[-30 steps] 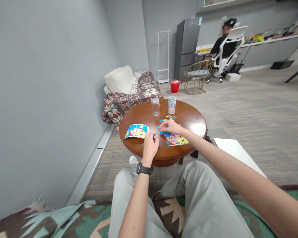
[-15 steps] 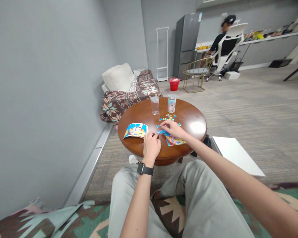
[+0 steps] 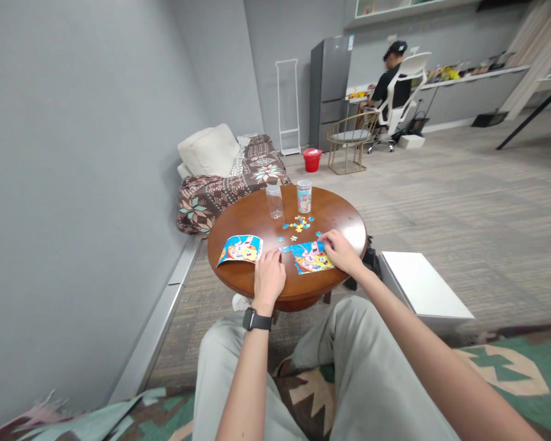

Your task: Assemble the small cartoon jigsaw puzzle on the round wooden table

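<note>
A jigsaw puzzle with a bright cartoon picture (image 3: 310,258) lies on the round wooden table (image 3: 239,220), near its front. My right hand (image 3: 338,251) rests on the puzzle's right edge, its fingertips hidden against the pieces. My left hand (image 3: 269,278) sits at the table's near side, between a folded picture leaflet (image 3: 239,250) and the puzzle. Its fingers curl downward, so anything in them is hidden. Loose blue and yellow puzzle pieces (image 3: 298,224) are scattered just beyond the puzzle. Farther back stand a clear plastic jar (image 3: 274,202) and a printed canister (image 3: 304,196).
A white box (image 3: 420,285) lies on the floor right of the table. A sofa with a patterned blanket (image 3: 220,196) runs along the left wall. At the back are a red bucket (image 3: 312,159), a gold chair (image 3: 351,138), and a seated person (image 3: 392,89).
My right hand has moved right, from the loose pieces to the puzzle's right edge. My left hand has drawn back toward the near edge. The whole view has shifted as my head turned.
</note>
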The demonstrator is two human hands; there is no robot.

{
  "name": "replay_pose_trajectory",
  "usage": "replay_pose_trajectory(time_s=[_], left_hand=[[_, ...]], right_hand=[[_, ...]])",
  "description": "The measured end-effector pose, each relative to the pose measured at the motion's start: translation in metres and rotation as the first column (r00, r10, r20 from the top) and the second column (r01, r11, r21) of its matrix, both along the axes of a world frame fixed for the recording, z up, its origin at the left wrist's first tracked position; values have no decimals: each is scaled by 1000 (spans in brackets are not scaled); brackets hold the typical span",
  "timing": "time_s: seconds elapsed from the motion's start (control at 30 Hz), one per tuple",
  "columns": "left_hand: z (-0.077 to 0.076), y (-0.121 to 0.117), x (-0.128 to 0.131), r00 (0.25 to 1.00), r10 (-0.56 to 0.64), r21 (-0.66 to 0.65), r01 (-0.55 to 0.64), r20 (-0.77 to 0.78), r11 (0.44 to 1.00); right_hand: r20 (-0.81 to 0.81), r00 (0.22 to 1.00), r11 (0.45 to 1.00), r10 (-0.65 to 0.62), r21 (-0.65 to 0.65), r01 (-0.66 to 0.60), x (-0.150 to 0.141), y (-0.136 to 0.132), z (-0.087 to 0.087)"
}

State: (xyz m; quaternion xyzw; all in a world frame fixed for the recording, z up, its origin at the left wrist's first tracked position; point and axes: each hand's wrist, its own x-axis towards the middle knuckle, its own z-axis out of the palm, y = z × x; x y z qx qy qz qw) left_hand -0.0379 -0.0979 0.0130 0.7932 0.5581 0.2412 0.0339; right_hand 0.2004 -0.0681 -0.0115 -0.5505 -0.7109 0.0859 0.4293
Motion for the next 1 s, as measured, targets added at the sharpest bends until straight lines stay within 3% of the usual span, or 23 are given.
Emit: replay_pose_trajectory(time_s=[0.33, 0.6, 0.73, 1.0], left_hand=[[0, 7, -1, 995, 40, -7, -40, 91, 999], [19, 52, -12, 994, -99, -157, 91, -41, 983], [12, 65, -15, 996, -83, -171, 78, -22, 982], [-3, 67, -18, 985, -140, -125, 153, 104, 980]], right_hand=[[48, 999, 999, -25, -39, 27, -1, 0, 0], [36, 998, 996, -42, -79, 45, -3, -1, 3], [41, 998, 994, -44, -94, 47, -3, -1, 3], [41, 998, 994, -39, -105, 43, -3, 1, 2]])
